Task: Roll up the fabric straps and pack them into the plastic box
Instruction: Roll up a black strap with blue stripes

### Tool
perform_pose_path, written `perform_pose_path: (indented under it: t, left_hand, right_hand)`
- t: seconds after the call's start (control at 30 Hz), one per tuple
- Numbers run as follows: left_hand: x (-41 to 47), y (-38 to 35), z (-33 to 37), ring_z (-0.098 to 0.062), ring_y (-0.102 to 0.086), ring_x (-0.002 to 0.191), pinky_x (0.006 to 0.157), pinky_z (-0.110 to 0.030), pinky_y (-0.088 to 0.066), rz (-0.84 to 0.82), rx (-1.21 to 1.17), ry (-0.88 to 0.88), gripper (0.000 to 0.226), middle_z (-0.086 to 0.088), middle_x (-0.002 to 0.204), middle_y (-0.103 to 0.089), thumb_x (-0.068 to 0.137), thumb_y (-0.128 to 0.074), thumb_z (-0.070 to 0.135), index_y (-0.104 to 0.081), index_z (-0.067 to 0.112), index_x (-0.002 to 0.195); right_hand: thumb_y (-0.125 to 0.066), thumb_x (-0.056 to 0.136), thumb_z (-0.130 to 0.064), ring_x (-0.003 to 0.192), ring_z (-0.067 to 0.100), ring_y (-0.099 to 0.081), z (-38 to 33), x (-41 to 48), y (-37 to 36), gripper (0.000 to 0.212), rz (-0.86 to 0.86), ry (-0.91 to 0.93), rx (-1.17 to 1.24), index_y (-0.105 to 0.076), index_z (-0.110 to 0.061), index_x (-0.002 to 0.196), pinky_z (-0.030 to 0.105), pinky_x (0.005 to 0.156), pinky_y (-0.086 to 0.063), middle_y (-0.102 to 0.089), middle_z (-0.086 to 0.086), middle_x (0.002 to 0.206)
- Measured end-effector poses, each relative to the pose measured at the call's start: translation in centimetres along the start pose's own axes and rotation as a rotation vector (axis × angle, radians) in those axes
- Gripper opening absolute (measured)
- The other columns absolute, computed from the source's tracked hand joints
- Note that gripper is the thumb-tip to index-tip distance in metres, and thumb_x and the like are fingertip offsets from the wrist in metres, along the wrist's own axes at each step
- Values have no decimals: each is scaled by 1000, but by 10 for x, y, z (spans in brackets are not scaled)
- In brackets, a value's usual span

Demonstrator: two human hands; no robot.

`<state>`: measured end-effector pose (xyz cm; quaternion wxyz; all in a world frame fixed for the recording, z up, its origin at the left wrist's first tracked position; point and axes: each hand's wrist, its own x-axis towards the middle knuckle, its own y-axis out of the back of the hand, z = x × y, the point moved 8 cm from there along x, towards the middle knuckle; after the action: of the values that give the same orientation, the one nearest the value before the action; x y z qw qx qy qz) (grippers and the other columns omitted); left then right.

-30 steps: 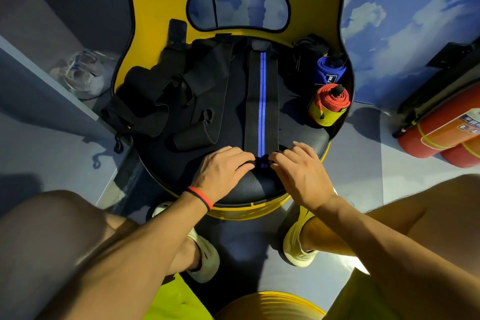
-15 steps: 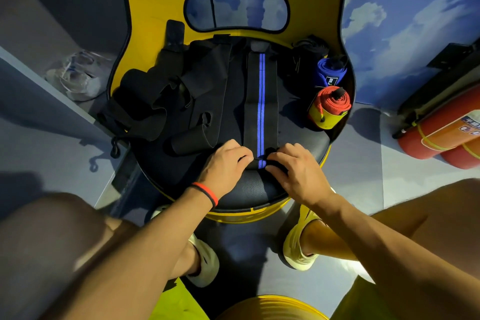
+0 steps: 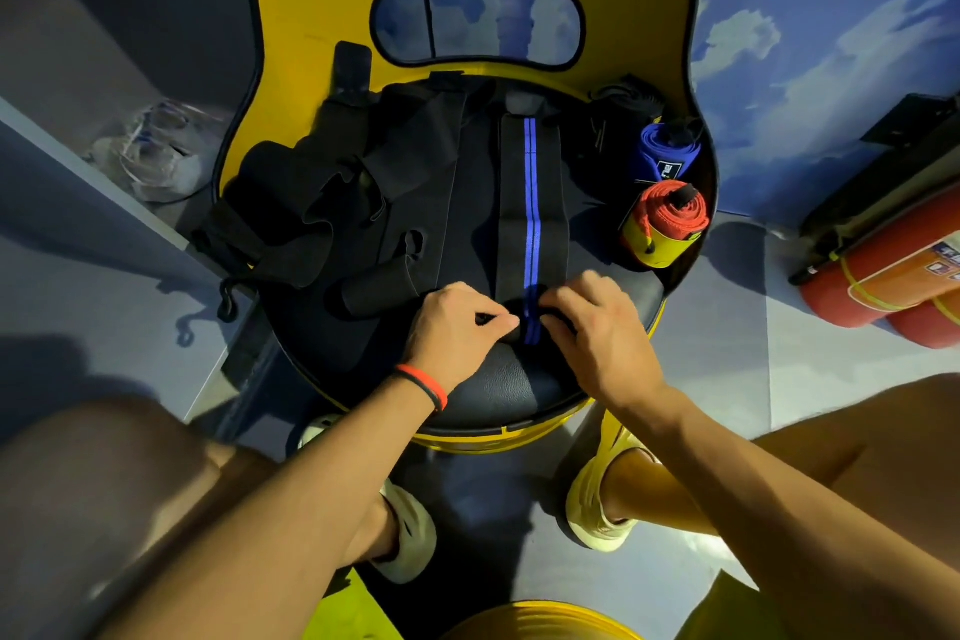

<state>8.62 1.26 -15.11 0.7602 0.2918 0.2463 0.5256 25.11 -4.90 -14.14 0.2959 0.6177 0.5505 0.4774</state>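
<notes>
Black strap with a blue stripe (image 3: 530,203) lies mid-frame on the chair seat (image 3: 498,390); left hand (image 3: 457,327) and right hand (image 3: 597,333) pinch its near end. Keep the roll tight with edges aligned.

One head-worn view — steeply down, seemingly close above the chair seat (image 3: 498,390).

Left hand (image 3: 457,322) and right hand (image 3: 597,327) pinch rolled near end of black fabric strap with blue centre stripe (image 3: 531,203), laid flat on round black padded seat (image 3: 498,390).
</notes>
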Motion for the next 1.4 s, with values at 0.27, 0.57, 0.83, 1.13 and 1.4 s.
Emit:
perform_pose_path:
  t: [0.27, 0.57, 0.83, 1.13, 1.4]
  left_hand:
    - [9, 4, 3, -4, -65, 73, 65, -21, -52, 44, 44, 49, 13, 11, 79, -70, 85, -78, 35, -76, 24, 80]
    - [-3, 0, 4, -6, -63, 82, 77, -20, -55, -32, 26, -123, 27, 5, 101, -64, 85, -78, 32, -77, 20, 109]
    - [8, 1, -10, 1, -70, 75, 73, -23, -58, -36, -141, 196, 12, 9, 79, -76, 81, -82, 30, -78, 22, 89]
    - [8, 7, 4, -3, -65, 63, 62, -21, -53, 20, -30, 32, 18, 7, 64, -67, 85, -76, 42, -70, 26, 92]
    - [15, -8, -4, -12, -65, 59, 64, -31, -54, -226, -39, 77, 31, -1, 64, -68, 90, -70, 46, -69, 16, 83]
  right_hand:
    - [-70, 93, -32, 97, 25, -54, 2, -4, -9, 36, -101, 54, 63, -72, -12, 123, 39, 84, -51, -57, 4, 112]
    - [-70, 94, -36, 83, 13, -57, 21, 6, -5, 15, -95, -165, 380, -67, -21, 95, 29, 70, -48, -62, -6, 91]
    - [-62, 100, -32, 88, 25, -55, 1, 1, -1, 23, 25, 49, 54, -72, -16, 112, 41, 74, -51, -63, 3, 107]
    - [-59, 101, -37, 92, 22, -53, 14, 13, -9, 33, -148, 36, 123, -68, -19, 127, 35, 84, -46, -65, 0, 115]
    - [-57, 104, -31, 92, 24, -53, 11, 6, 3, 25, 26, 39, 66, -70, -14, 117, 38, 81, -47, -61, 2, 107]
